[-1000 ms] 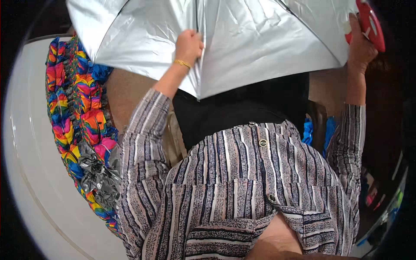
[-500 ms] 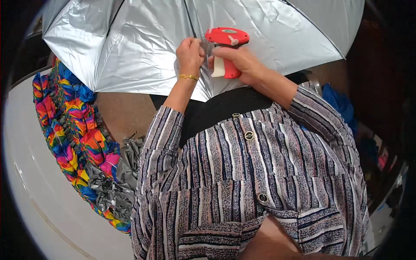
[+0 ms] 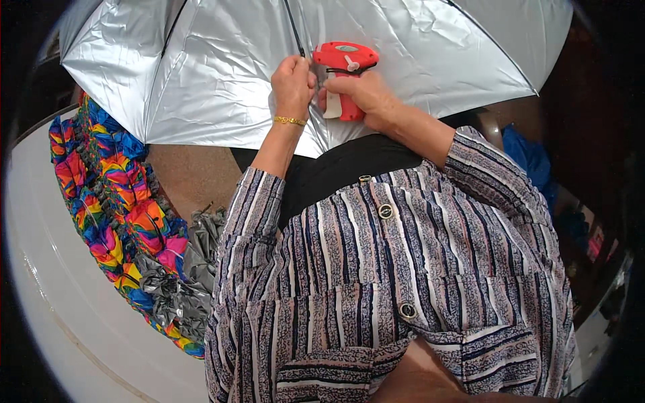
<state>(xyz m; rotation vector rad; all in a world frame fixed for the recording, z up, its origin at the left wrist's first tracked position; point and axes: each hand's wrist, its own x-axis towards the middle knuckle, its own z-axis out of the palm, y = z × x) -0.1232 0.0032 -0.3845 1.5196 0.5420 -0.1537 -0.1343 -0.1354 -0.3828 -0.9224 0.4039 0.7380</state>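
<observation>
Now, the left grip [image 3: 292,87] is clamped on the silver umbrella canopy [image 3: 215,74] at 1 black rib [image 3: 293,30]; the right grip [image 3: 369,98] is wrapped around the red tagging gun [image 3: 346,55], near this rib.

The view's upper edge crops the silver canopy [image 3: 222,74].

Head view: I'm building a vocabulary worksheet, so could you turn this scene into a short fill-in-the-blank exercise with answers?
1. The right hand holds a tagging gun whose body is mostly ____.
2. The umbrella canopy shows a shiny ____ surface facing the person.
3. The umbrella rib running down to the left hand is ____ in colour.
4. The gold-coloured bracelet is on the person's ____ wrist.

Missing words: red; silver; black; left.
</observation>
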